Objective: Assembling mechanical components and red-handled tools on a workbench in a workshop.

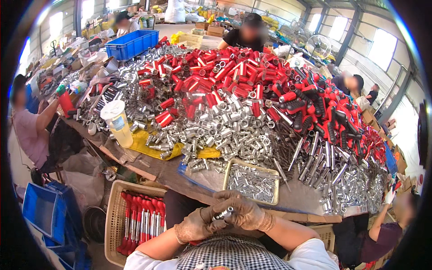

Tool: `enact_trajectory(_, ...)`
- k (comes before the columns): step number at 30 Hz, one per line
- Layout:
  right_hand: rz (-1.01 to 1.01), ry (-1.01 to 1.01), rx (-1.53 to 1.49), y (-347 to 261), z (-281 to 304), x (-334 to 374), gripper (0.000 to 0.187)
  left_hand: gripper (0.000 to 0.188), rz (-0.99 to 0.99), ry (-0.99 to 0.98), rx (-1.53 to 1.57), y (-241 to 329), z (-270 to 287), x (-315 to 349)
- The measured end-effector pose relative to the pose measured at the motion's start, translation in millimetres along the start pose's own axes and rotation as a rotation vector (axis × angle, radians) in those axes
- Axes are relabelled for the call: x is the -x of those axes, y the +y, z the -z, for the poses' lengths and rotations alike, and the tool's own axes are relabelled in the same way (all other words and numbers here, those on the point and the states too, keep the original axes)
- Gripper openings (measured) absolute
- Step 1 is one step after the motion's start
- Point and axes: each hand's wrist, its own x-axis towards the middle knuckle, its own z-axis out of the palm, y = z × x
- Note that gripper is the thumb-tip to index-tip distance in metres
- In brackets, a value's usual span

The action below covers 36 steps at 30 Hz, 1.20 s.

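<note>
My left hand (195, 226), in a soiled brown work glove, is closed low in front of my checked apron. My right hand (243, 212), gloved alike, meets it from the right with bent fingers. Between the two, both grip a short silver metal cylinder (223, 213) with a dark end; most of it is hidden by the gloves. A bit of red shows under my left hand, and I cannot make out whether it belongs to the same piece. Just beyond my hands, a cream tray (276, 197) of small silver pins stands at the table's near edge.
A beige basket (112, 225) at my left holds several red-handled metal tools. Heaped on the table are silver fittings (225, 126), red tubes (234, 74), black-and-red grips (310, 105) and metal rods (315, 157). A plastic cup (120, 130) stands on yellow cloth. Other people work around the table.
</note>
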Motion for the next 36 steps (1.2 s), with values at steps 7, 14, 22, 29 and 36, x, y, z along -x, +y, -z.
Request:
enact_trajectory(7, -0.253, -0.311, -0.578, 19, 1, -31, 0.061, 0.044, 0.062, -0.059, 0.201, -2, 18, 4)
enact_trajectory(14, -0.304, 0.557, 0.782, 70, 107, -107, 0.039, 0.029, -0.110, 0.191, 0.039, -21, 8, 15)
enact_trajectory(22, -0.561, 0.620, 0.663, 113, 111, -137, 0.034, 0.018, -0.222, 0.285, -0.276, -41, -11, 3)
enact_trajectory(29, -0.462, 0.054, 0.653, -9, 93, -76, 0.035, 0.017, -0.052, 0.191, 0.045, -17, -16, -3)
enact_trajectory(36, -0.517, -0.267, 0.687, -76, 82, 17, 0.048, 0.023, 0.151, 0.042, 0.334, -23, -37, -18)
